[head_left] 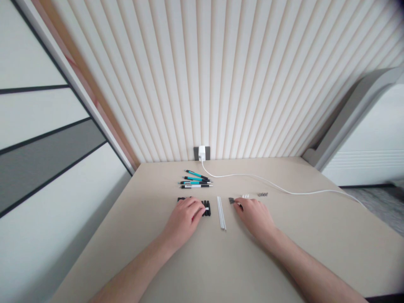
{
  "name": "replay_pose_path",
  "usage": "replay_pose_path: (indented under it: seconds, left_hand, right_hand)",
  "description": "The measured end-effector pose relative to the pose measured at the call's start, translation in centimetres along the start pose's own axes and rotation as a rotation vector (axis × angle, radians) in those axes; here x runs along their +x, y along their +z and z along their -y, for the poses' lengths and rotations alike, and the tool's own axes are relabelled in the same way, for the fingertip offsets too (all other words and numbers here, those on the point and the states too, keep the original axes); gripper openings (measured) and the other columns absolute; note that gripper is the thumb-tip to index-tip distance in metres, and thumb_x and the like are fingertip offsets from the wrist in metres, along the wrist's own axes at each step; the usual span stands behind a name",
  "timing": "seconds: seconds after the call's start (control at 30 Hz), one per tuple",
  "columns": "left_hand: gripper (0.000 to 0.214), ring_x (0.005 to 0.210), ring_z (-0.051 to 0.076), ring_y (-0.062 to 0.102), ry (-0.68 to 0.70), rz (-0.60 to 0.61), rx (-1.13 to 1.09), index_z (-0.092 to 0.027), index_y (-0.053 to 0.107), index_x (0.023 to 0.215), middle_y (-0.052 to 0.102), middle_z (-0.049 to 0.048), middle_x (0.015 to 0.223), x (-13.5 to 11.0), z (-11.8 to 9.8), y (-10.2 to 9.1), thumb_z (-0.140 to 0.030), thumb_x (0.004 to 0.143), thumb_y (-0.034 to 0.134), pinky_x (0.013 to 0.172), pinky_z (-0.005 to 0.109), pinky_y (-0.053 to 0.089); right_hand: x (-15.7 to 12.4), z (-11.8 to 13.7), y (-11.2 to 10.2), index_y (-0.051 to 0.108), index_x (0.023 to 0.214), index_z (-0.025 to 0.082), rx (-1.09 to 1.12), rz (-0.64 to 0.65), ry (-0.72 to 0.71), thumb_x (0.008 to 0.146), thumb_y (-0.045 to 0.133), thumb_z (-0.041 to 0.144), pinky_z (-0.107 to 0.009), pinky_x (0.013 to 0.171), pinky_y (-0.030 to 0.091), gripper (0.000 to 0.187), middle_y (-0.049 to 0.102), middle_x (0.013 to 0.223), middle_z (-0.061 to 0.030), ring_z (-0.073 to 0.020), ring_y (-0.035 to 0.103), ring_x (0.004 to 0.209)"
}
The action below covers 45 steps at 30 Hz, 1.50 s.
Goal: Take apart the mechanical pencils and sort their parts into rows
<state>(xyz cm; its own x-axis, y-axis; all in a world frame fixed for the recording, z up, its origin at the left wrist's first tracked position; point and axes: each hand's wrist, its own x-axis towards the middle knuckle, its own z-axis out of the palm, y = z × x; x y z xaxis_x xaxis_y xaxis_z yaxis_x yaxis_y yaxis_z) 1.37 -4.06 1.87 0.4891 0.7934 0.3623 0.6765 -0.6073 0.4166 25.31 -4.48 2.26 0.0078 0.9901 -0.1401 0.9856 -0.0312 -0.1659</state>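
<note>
My left hand (185, 215) lies over a row of black pen parts (206, 208) on the beige table (145, 235), its fingers curled on a small white piece among them. My right hand (255, 215) rests to the right, its fingertips pinched on a small dark part (232, 200). Between the hands lie thin white refill tubes (221, 212). Several assembled pens, teal and white with black ends (196, 179), lie in a row behind the left hand.
A white charger (202, 153) is plugged in at the ribbed wall, and its cable (284, 190) runs right across the table. Small white and grey parts (254, 195) lie beyond the right hand. A white cabinet (369, 143) stands at the right.
</note>
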Motion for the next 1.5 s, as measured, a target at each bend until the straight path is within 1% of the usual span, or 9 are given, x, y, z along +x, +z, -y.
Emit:
replay_pose_path:
  seconds: [0.23,0.37,0.43,0.57,0.63,0.9,1.27,1.37,1.5]
  left_hand:
    - [0.016,0.088,0.018,0.059,-0.019,0.021,-0.005,-0.021,0.061,0.088,0.065,0.0025,0.092,0.0,0.0,0.0,-0.021,0.095,0.047,0.083,0.034,0.044]
    - [0.015,0.088,0.017,0.059,-0.017,0.021,-0.010,-0.020,0.061,0.086,0.064,0.0023,0.091,0.1,-0.1,-0.2,-0.020,0.095,0.048,0.083,0.034,0.044]
    - [0.015,0.087,0.017,0.059,-0.011,0.017,-0.009,-0.020,0.061,0.086,0.064,0.0025,0.090,0.1,-0.1,-0.2,-0.020,0.095,0.049,0.082,0.033,0.044]
    - [0.013,0.088,0.018,0.058,0.008,0.015,-0.011,-0.020,0.061,0.088,0.064,0.0030,0.092,0.0,-0.2,-0.1,-0.019,0.094,0.050,0.081,0.033,0.044]
    - [0.010,0.089,0.018,0.058,0.026,0.011,-0.025,-0.020,0.061,0.090,0.064,0.0032,0.093,0.1,-0.4,0.0,-0.019,0.093,0.052,0.081,0.032,0.045]
    - [0.008,0.091,0.019,0.058,0.075,0.022,-0.042,-0.019,0.061,0.093,0.064,0.0035,0.093,0.1,-1.0,0.5,-0.019,0.093,0.053,0.085,0.034,0.044]
    - [0.011,0.090,0.018,0.057,0.069,0.003,-0.075,-0.019,0.061,0.092,0.063,0.0032,0.093,0.1,-1.3,0.5,-0.024,0.095,0.051,0.084,0.033,0.043]
    - [0.012,0.091,0.017,0.057,0.065,-0.028,-0.083,-0.019,0.060,0.092,0.063,0.0029,0.093,0.1,-1.1,0.1,-0.021,0.096,0.048,0.084,0.032,0.042]
    - [0.015,0.088,0.017,0.056,0.055,-0.028,-0.060,-0.019,0.060,0.089,0.063,0.0026,0.090,0.0,-0.7,-0.2,-0.019,0.095,0.046,0.083,0.033,0.041]
  right_hand:
    - [0.2,-0.1,0.2,0.069,0.109,0.028,0.015,-0.015,0.010,0.096,0.039,0.033,-0.027,0.070,0.042,0.033,0.073,0.100,-0.0070,-0.0229,0.068,0.091]
    - [0.1,-0.1,0.0,0.068,0.109,0.028,0.026,-0.087,0.009,0.096,0.041,0.034,-0.027,0.068,0.042,0.031,0.074,0.096,-0.0060,-0.0235,0.069,0.086]
    - [-0.2,0.0,0.0,0.068,0.108,0.028,0.084,-0.126,-0.057,0.096,0.041,0.033,-0.027,0.069,0.043,0.030,0.074,0.095,-0.0048,-0.0226,0.069,0.086]
    - [-1.0,0.7,0.3,0.067,0.110,0.028,0.302,-0.145,-0.346,0.098,0.039,0.034,-0.022,0.075,0.044,0.031,0.075,0.094,-0.0016,-0.0169,0.069,0.085]
    - [-1.4,1.2,0.7,0.065,0.112,0.027,0.378,-0.142,-0.433,0.098,0.040,0.035,-0.022,0.074,0.044,0.030,0.074,0.091,-0.0010,-0.0159,0.069,0.082]
    - [-1.9,2.5,1.7,0.064,0.111,0.027,0.452,-0.145,-0.548,0.097,0.043,0.037,-0.024,0.072,0.045,0.027,0.074,0.091,-0.0017,-0.0173,0.069,0.080]
    - [-1.5,2.2,1.6,0.066,0.101,0.025,0.459,-0.167,-0.517,0.096,0.045,0.036,-0.023,0.066,0.043,0.025,0.073,0.081,-0.0012,-0.0167,0.068,0.073]
    - [-0.9,0.8,1.0,0.067,0.100,0.025,0.474,-0.222,-0.391,0.094,0.046,0.038,-0.024,0.064,0.041,0.025,0.073,0.078,-0.0012,-0.0167,0.067,0.068]
    - [-0.1,-3.0,0.7,0.069,0.095,0.025,0.484,-0.302,-0.125,0.091,0.047,0.043,-0.025,0.060,0.040,0.029,0.072,0.071,-0.0012,-0.0178,0.064,0.063]
